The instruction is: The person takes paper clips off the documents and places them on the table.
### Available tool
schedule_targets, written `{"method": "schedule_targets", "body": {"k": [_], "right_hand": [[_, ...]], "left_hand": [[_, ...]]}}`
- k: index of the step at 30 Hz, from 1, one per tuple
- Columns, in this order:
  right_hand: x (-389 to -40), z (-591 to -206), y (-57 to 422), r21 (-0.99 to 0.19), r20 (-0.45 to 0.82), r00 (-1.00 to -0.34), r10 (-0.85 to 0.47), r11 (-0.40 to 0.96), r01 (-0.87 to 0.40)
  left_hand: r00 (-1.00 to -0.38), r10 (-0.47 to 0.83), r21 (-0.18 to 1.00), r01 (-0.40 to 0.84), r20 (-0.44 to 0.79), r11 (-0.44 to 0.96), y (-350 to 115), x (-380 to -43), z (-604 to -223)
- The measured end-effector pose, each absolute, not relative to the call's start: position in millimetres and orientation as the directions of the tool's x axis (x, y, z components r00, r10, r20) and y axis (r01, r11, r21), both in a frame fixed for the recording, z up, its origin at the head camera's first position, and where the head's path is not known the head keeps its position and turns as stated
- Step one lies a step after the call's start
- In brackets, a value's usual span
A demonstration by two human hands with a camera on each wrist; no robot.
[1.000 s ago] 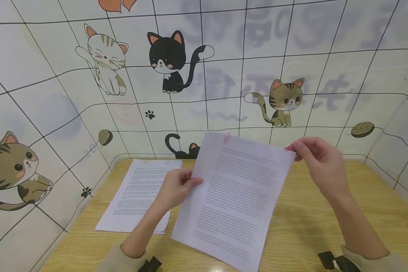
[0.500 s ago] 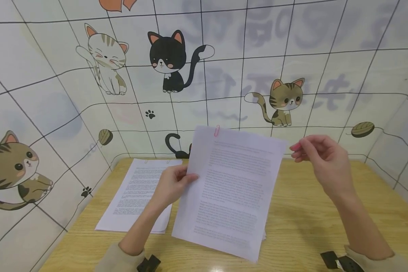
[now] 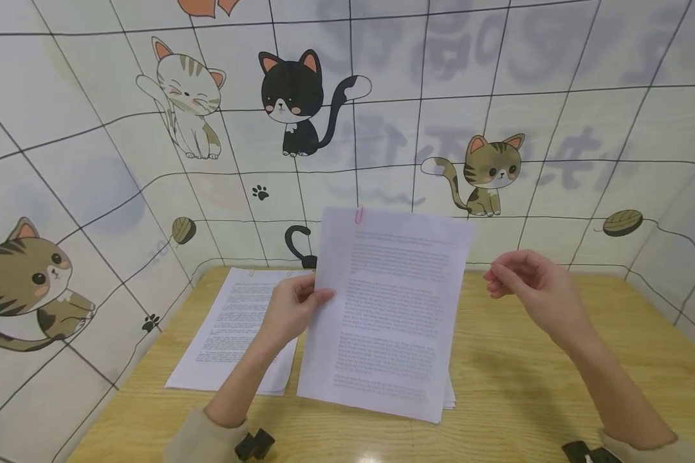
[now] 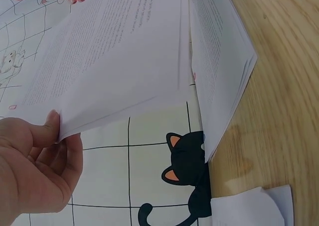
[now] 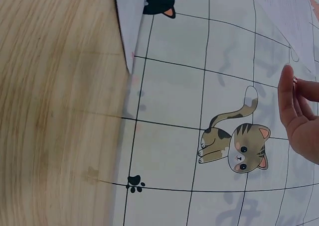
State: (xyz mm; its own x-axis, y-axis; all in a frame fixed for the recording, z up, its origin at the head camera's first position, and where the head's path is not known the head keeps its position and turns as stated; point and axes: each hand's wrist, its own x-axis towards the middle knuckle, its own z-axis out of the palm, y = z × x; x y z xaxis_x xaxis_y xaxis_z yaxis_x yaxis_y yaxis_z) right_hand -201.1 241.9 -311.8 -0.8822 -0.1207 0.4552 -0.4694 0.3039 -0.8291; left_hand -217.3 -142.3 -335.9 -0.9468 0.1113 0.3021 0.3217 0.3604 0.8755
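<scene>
My left hand [image 3: 289, 308] pinches the left edge of some printed sheets [image 3: 394, 321] and holds them up off the table. A pink paper clip [image 3: 359, 214] sits on their top edge near the left corner. In the left wrist view, the thumb lies on the front of the sheets [image 4: 114, 52] and the fingers curl behind. To the right of the sheets, apart from them, my right hand [image 3: 535, 286] pinches a red paper clip [image 5: 295, 79] between thumb and fingertips; most of that clip is hidden by the fingers.
Another printed stack [image 3: 237, 321], with clips at its top edge, lies at the left of the wooden table [image 3: 527, 386]. More papers [image 3: 452, 395] show behind the held sheets. A wall covering with cartoon cats [image 3: 492, 167] stands behind the table.
My right hand has come away from the sheets' top right corner with the red paper clip. My left hand has raised the sheets slightly and shifted them left, turning them more upright.
</scene>
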Motion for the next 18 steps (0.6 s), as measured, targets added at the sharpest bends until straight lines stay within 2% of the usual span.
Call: {"method": "schedule_targets", "body": {"k": [8,18], "right_hand": [[-204.1,-324.2,246.0,-0.753,0.414,-0.892,-0.182,0.482,-0.447],[-211.0,-340.7,249.5,-0.778,0.308,-0.903,-0.299,0.467,-0.42]], "left_hand": [[-0.951,0.096,0.885,0.31,0.295,0.348,-144.5,-218.9,-336.7],[-0.954,0.077,0.894,0.298,0.289,0.334,-145.9,-220.6,-337.0]]}}
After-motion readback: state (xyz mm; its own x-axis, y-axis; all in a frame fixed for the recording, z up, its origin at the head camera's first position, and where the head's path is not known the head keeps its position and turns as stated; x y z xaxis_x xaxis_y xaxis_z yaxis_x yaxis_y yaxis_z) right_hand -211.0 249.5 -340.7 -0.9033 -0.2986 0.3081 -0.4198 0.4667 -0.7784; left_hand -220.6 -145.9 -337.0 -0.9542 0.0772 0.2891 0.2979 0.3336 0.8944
